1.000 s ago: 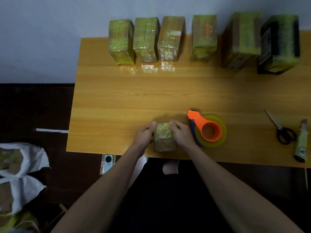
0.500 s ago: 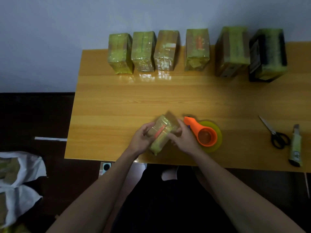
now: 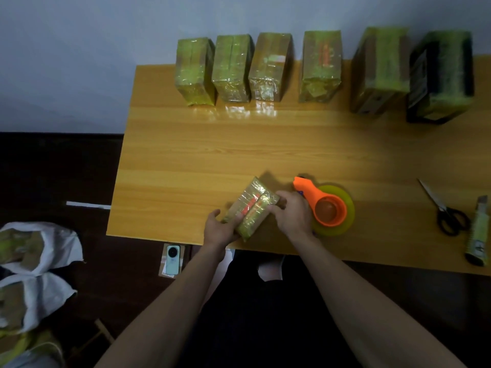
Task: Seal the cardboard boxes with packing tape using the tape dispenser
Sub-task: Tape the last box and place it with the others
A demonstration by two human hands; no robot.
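A small cardboard box (image 3: 252, 207) wrapped in yellowish tape lies tilted near the table's front edge, a red mark along its upper face. My left hand (image 3: 219, 231) grips its near-left end. My right hand (image 3: 292, 215) holds its right side with curled fingers. Just right of that hand lies the orange tape dispenser (image 3: 322, 205) with its yellow-green tape roll (image 3: 342, 221) flat on the wooden table (image 3: 186, 160).
Several taped boxes (image 3: 271, 67) stand in a row along the table's far edge by the wall. Scissors (image 3: 443, 212) and a utility knife (image 3: 479, 233) lie at the right. White sacks (image 3: 34, 261) and a phone (image 3: 172, 257) are on the dark floor at the left.
The small box stood upright between my hands; I have tipped and turned it so it now lies at an angle with a long face up. The dispenser has not moved.
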